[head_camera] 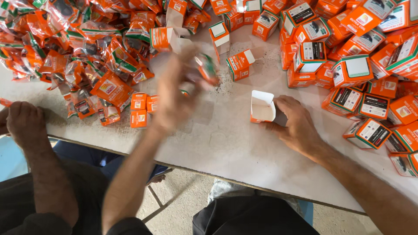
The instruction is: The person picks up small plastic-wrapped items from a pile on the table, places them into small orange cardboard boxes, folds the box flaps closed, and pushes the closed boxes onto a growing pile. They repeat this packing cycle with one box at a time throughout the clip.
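My left hand [174, 93], blurred, grips a small orange packet [208, 68] above mid-bench [226, 143]; my right hand [296, 124], grip loosely open, steadies the open orange carton [262, 107] just beside it.

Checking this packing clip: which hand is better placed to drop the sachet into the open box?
Probably the left hand: it already holds the orange sachet, raised just left of the open box. The right hand rests against the box, steadying it.
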Tool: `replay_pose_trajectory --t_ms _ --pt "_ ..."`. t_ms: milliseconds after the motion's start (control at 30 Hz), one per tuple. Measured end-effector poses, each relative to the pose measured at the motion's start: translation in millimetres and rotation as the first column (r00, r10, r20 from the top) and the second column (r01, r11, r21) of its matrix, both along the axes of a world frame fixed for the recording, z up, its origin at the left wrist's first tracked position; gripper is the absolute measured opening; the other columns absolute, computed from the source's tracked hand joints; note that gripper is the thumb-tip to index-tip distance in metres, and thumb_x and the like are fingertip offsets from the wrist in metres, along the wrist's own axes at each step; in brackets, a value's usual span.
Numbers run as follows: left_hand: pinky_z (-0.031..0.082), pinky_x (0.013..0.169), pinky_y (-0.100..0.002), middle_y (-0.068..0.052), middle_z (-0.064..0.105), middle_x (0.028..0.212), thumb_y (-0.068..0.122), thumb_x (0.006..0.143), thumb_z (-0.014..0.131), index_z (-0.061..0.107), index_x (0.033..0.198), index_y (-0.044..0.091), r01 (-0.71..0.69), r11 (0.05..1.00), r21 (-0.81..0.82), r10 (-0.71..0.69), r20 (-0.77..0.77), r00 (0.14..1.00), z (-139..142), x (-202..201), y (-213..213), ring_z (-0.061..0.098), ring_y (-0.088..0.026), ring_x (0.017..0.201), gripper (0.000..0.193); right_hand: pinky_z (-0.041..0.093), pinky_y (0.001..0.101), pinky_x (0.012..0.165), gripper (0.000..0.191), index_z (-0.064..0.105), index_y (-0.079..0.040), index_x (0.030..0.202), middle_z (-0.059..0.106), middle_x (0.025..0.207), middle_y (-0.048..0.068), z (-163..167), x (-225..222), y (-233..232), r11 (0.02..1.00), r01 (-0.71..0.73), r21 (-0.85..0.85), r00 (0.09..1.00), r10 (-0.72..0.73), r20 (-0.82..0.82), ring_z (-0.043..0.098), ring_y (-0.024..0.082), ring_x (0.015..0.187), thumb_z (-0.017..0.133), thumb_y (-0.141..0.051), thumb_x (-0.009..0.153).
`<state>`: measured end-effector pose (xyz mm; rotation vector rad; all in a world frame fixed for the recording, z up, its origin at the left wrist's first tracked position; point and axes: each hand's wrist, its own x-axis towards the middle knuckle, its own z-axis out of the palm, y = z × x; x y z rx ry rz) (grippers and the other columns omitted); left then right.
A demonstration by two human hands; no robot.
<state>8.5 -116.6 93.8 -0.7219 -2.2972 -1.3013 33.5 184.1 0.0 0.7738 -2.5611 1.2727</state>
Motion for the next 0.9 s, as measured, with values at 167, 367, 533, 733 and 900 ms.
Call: replay_pose_trajectory --t_ms 167,367,533,733,900 --pt "0.060 0.093 -0.034 -0.011 0.055 0.126 -0.008 0.086 0.075 0.066 0.138 0.007 0.107 0.956 -0.272 -0.223 -0.442 0.869 -68 34 75 0.065 -0.023 0.109 0.055 0.054 0.0458 0.089 0.040 0.067 0.001 0.114 0.070 0.109 0.018 -5 -2 1 0.999 0.017 -0.037 0.999 -0.018 -0.031 0.067 0.038 0.102 0.081 -0.008 0.078" --pt "0.032 0.115 -0.066 -0.021 0.050 0.145 0.026 0.086 0.079 0.071 0.123 0.008 -0.180 0.868 -0.463 -0.022 -0.399 0.917 -94 26 86 0.044 -0.043 0.139 0.043 0.051 0.0480 0.089 0.045 0.065 0.003 0.108 0.068 0.102 0.019 -8 -1 -4 0.999 0.049 -0.011 0.997 -0.049 -0.056 0.065 0.040 0.099 0.086 -0.012 0.070" --pt "0.024 0.120 -0.068 -0.023 0.037 0.155 0.020 0.090 0.075 0.070 0.111 0.013 -0.135 0.921 -0.365 0.060 -0.210 0.976 -87 29 97 0.029 -0.047 0.150 0.023 0.051 0.0481 0.091 0.052 0.064 0.002 0.106 0.067 0.103 0.018 -9 2 -9 0.999 0.042 -0.009 0.997 -0.042 -0.067 0.064 0.040 0.102 0.090 -0.019 0.067" --pt "0.057 0.083 -0.039 -0.020 0.063 0.123 0.019 0.092 0.073 0.044 0.135 -0.003 -0.052 0.998 0.033 0.036 0.368 0.929 -99 13 101 0.065 -0.035 0.106 0.056 0.051 0.0485 0.091 0.059 0.062 0.005 0.114 0.067 0.113 0.022 -12 4 -9 0.997 0.069 -0.044 0.991 -0.073 -0.111 0.064 0.041 0.107 0.091 -0.020 0.069" --pt "0.060 0.067 -0.034 -0.012 0.078 0.091 0.016 0.094 0.072 0.071 0.114 -0.003 0.008 0.993 0.119 -0.069 0.522 0.850 -99 2 105 0.074 -0.017 0.076 0.027 0.055 0.0423 0.089 0.069 0.047 0.003 0.131 0.072 0.114 0.014 -13 12 -10 0.981 0.155 -0.117 0.969 -0.128 0.211 0.072 0.031 0.106 0.087 -0.019 0.079"
